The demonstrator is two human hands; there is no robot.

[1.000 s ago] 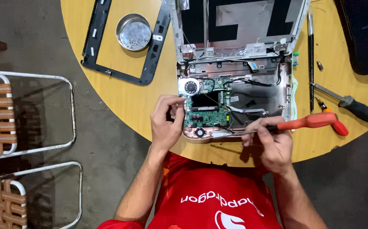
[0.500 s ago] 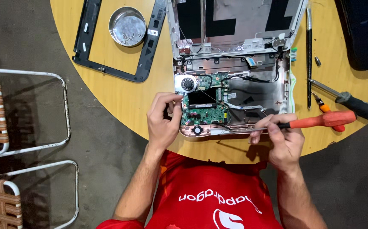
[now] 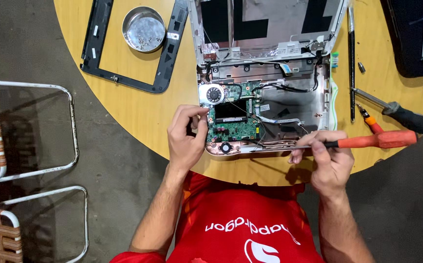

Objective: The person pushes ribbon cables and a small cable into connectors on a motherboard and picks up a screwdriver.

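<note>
An opened laptop (image 3: 294, 104) lies on a round yellow table (image 3: 143, 112), its green circuit board (image 3: 231, 122) and small fan (image 3: 214, 93) exposed. My left hand (image 3: 186, 136) grips the laptop's left front edge beside the circuit board. My right hand (image 3: 326, 156) holds an orange-handled screwdriver (image 3: 367, 141) level, with its tip reaching left along the laptop's front edge. The lid (image 3: 270, 24) stands open at the back, stripped of its screen.
A black screen bezel (image 3: 128, 44) lies at the back left around a round metal dish (image 3: 143, 29) of screws. A black-handled screwdriver (image 3: 401, 114), a smaller orange one (image 3: 369, 122) and a long black rod (image 3: 351, 63) lie right. Metal-framed chairs (image 3: 26, 160) stand left.
The view has drifted, so everything sits a little further left and up. My right hand has levelled the orange screwdriver and slid its tip left along the front edge. My left hand keeps its grip.
</note>
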